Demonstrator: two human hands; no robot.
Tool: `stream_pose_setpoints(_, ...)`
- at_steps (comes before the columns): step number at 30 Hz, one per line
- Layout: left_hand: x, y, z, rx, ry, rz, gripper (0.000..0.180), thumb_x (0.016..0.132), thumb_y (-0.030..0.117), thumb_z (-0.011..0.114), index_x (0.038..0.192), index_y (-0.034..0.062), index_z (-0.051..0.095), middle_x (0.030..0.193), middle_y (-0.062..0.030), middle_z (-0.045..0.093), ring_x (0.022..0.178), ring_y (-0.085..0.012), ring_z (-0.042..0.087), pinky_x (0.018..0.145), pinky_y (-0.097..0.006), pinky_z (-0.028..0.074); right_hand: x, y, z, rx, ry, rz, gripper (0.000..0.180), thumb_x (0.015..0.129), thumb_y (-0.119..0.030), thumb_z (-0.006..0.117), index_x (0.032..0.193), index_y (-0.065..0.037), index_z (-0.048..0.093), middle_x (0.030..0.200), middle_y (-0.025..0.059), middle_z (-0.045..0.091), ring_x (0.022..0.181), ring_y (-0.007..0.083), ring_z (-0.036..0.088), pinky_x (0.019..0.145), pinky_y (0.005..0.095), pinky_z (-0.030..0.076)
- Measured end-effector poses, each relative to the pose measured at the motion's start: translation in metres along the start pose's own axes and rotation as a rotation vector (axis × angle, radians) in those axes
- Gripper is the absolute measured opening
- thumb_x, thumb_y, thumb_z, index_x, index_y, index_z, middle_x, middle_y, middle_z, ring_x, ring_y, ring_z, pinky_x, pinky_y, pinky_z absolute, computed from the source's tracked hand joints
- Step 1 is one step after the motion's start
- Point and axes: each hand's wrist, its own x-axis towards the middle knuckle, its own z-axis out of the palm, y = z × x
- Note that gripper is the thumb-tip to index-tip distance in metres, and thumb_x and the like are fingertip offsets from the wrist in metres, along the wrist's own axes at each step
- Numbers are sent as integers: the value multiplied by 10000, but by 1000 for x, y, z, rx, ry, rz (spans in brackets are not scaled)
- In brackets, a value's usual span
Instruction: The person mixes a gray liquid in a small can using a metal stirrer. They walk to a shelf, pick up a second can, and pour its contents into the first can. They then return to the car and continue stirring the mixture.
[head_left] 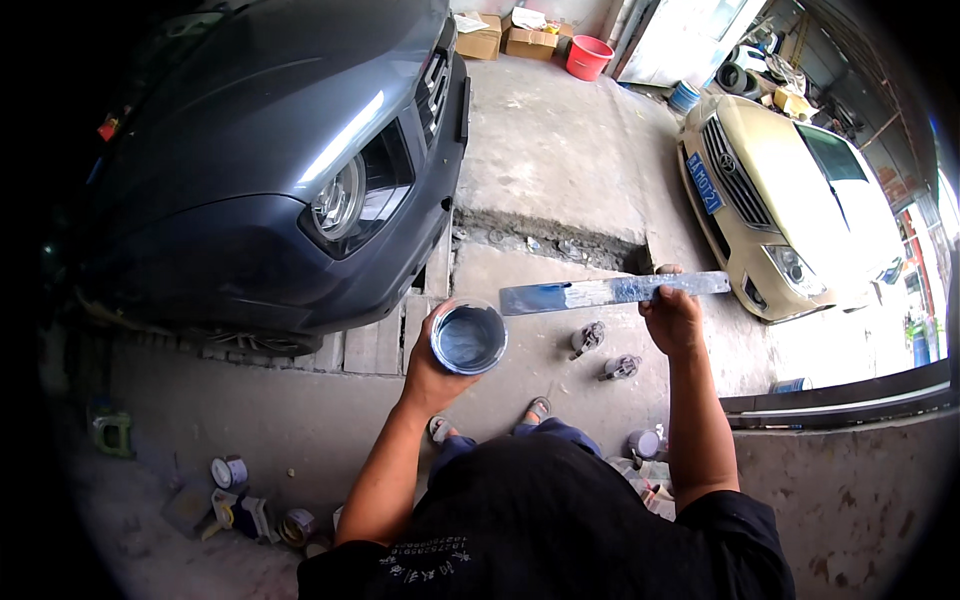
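My left hand (pixel 428 362) is wrapped round a paint cup (pixel 468 338) with blue-grey paint in it and smears on its rim. My right hand (pixel 674 318) grips the right part of a long flat paint stirring stick (pixel 590 293). Blue and whitish paint coats the stick's left part, whose end is just right of the cup's rim and apart from it. The stick is held nearly level, tilted slightly up toward the right. On the floor below it stand two spray guns (pixel 588 340), (pixel 621 368) with cups.
A dark grey car (pixel 230 200) fills the left, a beige car (pixel 760 190) stands at right. A trench (pixel 550 240) crosses the floor ahead. Cardboard boxes (pixel 530 40) and a red bucket (pixel 589 57) are at the back. Paint cans (pixel 229 472) lie lower left, another can (pixel 645 442) near my right arm.
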Motion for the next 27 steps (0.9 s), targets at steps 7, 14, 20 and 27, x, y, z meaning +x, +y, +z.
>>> stream_pose_setpoints(7,10,-4,11,80,-34,24,912,602,46,821,1356,23,310,1231,-129,521,1147,-229,510,982,-349,403,-4,-52,94,-681,-314,-186,282,788,-33,651,1042,9,535,852,110,626,736,215,630,644,313,511)
stream_pose_setpoints(14,9,-25,18,-197,-98,-38,879,594,58,831,1334,40,356,1201,-136,529,1136,-260,516,960,-363,420,1,-50,186,-1168,-1130,-360,282,742,-67,656,1002,34,619,858,145,641,790,289,615,692,380,514)
stream_pose_setpoints(20,2,-13,13,33,-141,-55,931,598,30,818,1365,11,292,1192,-126,540,1117,-218,534,976,-340,412,5,-62,156,-1038,-687,-278,117,818,-43,640,931,-15,628,819,125,633,732,250,627,637,345,490)
stream_pose_setpoints(27,-3,-19,-2,-34,-114,-42,856,607,84,826,1327,24,367,1196,-141,538,1117,-255,535,952,-359,425,-4,-43,163,-978,-876,-333,144,790,-27,644,933,-30,628,789,122,627,747,276,618,665,363,491)
